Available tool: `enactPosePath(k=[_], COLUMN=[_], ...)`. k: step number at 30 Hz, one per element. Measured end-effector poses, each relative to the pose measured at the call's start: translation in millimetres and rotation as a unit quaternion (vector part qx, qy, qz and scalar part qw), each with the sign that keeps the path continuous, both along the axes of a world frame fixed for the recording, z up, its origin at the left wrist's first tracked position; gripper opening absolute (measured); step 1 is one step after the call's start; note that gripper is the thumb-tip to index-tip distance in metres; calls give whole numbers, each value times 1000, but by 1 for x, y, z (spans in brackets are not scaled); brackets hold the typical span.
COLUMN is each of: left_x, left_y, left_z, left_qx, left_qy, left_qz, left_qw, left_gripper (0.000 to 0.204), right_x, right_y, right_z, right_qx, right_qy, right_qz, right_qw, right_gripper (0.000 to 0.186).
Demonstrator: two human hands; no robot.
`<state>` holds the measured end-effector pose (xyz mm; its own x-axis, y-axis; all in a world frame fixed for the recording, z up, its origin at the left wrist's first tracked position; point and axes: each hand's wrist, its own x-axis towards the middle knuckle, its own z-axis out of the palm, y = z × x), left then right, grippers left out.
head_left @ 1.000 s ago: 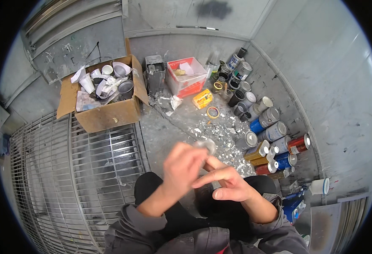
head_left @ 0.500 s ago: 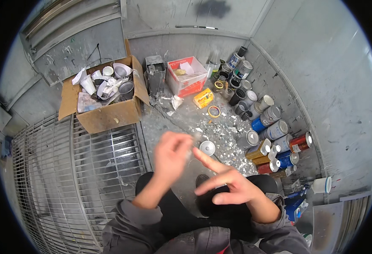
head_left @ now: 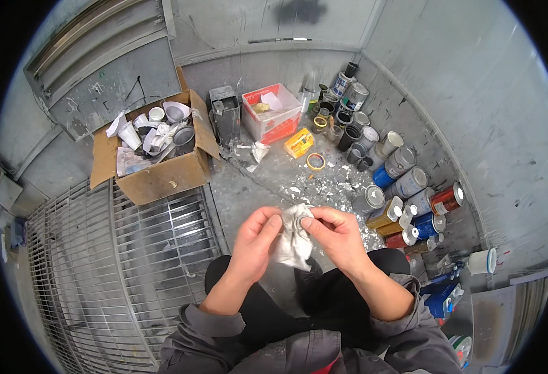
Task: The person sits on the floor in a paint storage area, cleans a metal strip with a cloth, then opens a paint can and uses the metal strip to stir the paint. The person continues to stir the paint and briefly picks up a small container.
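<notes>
Between my two hands hangs a crumpled white rag [head_left: 294,240], with faint grey smudges on it. My left hand [head_left: 256,240] pinches its upper left edge between thumb and fingers. My right hand [head_left: 335,235] grips the upper right edge the same way, thumb on top. The lower part of the rag dangles free above the floor, over my dark shoe. Behind the hands and rag, part of the floor is hidden.
A cardboard box [head_left: 162,187] full of used cups and paper stands left, beside the floor grating [head_left: 162,249]. Farther off are a red-and-white box [head_left: 273,122], a yellow packet [head_left: 299,143] and a tape roll [head_left: 316,162]. Several paint cans [head_left: 401,161] line the right wall.
My blurred hands, the right with its index finger stretched out, have come level and now hold the white rag between them. The round pale item on the floor is now covered from view.
</notes>
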<state>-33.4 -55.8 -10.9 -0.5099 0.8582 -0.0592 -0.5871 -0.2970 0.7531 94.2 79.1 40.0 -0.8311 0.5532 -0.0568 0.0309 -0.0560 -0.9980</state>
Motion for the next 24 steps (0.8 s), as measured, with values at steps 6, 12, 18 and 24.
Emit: enactPosePath(k=[6,12,18,24], left_x=[-6,-16,-26,-18], left_y=[-5,-6,-11,-19], left_z=[3,3,-5,12], left_qx=[-70,-81,-52,23], left_qy=[160,248,202,1], left_qz=[-8,31,-18,-26], left_qw=[985,965,978,999], left_gripper=[31,22,25,29], right_x=[4,11,9,7], right_y=[7,8,-1,-21], right_z=[-4,11,5,4], right_qx=[40,275,551,625], right_qy=[-6,7,128,76], right_qz=[-49,-7,47,48], right_qw=[998,961,823,775], right_gripper=[17,24,44,37])
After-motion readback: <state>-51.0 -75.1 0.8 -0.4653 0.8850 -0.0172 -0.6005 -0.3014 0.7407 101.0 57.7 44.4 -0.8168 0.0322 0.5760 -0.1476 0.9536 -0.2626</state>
